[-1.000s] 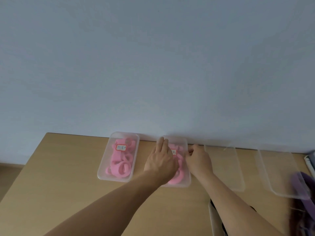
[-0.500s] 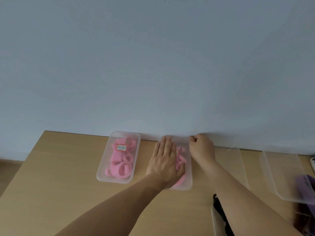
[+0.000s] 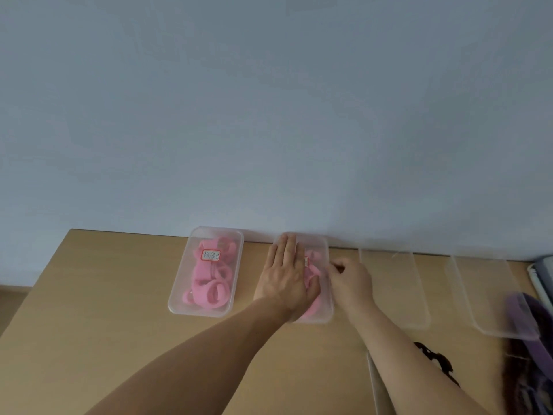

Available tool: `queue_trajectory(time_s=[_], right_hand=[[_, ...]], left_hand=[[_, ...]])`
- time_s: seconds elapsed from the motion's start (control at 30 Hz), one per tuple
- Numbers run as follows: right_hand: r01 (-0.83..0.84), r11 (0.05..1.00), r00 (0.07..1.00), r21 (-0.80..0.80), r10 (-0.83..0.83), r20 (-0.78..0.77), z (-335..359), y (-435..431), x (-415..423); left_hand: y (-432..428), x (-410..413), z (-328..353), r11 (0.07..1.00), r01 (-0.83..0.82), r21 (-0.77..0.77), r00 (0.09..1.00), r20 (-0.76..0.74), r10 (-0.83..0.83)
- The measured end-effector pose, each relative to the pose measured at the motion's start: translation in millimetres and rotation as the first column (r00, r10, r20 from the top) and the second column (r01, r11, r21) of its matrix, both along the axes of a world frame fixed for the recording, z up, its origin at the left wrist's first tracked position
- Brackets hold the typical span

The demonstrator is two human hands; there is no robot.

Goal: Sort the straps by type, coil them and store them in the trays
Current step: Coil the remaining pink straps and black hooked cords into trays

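Labelled tray (image 3: 179,307): pink straps (image 3: 209,290); second tray (image 3: 326,310): left hand (image 3: 284,277) pressing flat

A light wooden table (image 3: 89,324) stands against a plain pale blue-grey wall (image 3: 269,115)

1. The labelled tray (image 3: 179,295) is frosted clear plastic, and the coiled straps (image 3: 206,283) inside it are bright pink.
2. Its label (image 3: 211,254) is white with a red border and dark handwriting.
3. Just right of the labelled tray, the second tray (image 3: 326,307) is the same frosted clear, with other straps (image 3: 312,271) showing pink through it.
4. Further right, the third tray (image 3: 395,289) and fourth tray (image 3: 484,295) are clear and colourless.
5. The worktop (image 3: 104,324) is plain light tan.
6. The wall (image 3: 269,115) behind the labelled tray is plain pale blue-grey.
7. Far right of the labelled tray lie a blurred purple thing (image 3: 523,313) and a black thing (image 3: 434,354).
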State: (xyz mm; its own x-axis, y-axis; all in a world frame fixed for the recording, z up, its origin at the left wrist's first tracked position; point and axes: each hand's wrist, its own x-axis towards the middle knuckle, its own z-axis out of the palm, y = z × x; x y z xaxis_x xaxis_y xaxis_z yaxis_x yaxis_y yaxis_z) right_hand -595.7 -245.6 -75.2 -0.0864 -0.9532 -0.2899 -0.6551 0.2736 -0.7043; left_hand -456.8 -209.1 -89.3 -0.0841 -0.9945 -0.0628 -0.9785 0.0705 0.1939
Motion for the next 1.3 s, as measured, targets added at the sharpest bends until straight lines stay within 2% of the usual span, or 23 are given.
queue_trajectory(time_s=[0.1, 0.2, 0.4, 0.53, 0.57, 0.67, 0.73, 1.0, 1.1, 1.3], right_hand=[[0.093, 0.996, 0.995, 0.000, -0.093, 0.032, -3.5, 20.1, -6.1], [0.065, 0.998, 0.998, 0.002, -0.065, -0.020, 6.8, 18.1, -3.2], [0.060, 0.991, 0.980, 0.121, -0.082, 0.181, 4.4, 57.2, -16.5], [0.089, 0.991, 0.984, 0.096, -0.103, 0.148, 9.7, 52.5, -12.5], [0.081, 0.992, 0.980, 0.102, -0.098, 0.173, 10.2, 54.7, -12.3], [0.086, 0.979, 0.910, 0.182, -0.152, 0.386, 3.7, 73.8, -16.6], [0.108, 0.973, 0.875, 0.206, -0.191, 0.444, -2.1, 82.1, -17.5], [0.068, 0.991, 0.921, 0.114, -0.106, 0.376, -8.7, 82.8, -16.8], [0.054, 0.990, 0.920, 0.127, -0.099, 0.379, -6.0, 79.6, -20.8], [0.065, 0.985, 0.892, 0.160, -0.129, 0.433, -10.3, 81.8, -13.8]], left_hand=[[-0.8, -1.1, 0.7, 1.000, 0.018, 0.013, 1.000, 0.008, -0.018], [-1.4, -1.3, 3.0, 1.000, 0.020, 0.024, 1.000, 0.013, -0.020], [-1.1, -2.6, 4.2, 0.999, 0.020, 0.041, 1.000, 0.023, -0.021], [-0.9, -1.8, 4.2, 0.999, 0.010, 0.041, 1.000, 0.022, -0.011], [-0.6, -1.8, 4.4, 0.999, 0.008, 0.037, 1.000, 0.024, -0.009], [-0.4, -4.4, 4.3, 1.000, 0.003, 0.021, 0.999, 0.031, -0.004], [-1.9, -4.1, 3.4, 1.000, 0.005, 0.017, 1.000, 0.030, -0.005], [-0.8, -4.6, 5.6, 1.000, -0.010, 0.020, 0.997, 0.078, 0.008], [8.3, -9.8, 9.2, 1.000, -0.012, -0.015, 0.999, 0.033, 0.012], [15.7, 2.1, 1.7, 0.999, 0.022, 0.033, 0.997, 0.066, -0.025]])
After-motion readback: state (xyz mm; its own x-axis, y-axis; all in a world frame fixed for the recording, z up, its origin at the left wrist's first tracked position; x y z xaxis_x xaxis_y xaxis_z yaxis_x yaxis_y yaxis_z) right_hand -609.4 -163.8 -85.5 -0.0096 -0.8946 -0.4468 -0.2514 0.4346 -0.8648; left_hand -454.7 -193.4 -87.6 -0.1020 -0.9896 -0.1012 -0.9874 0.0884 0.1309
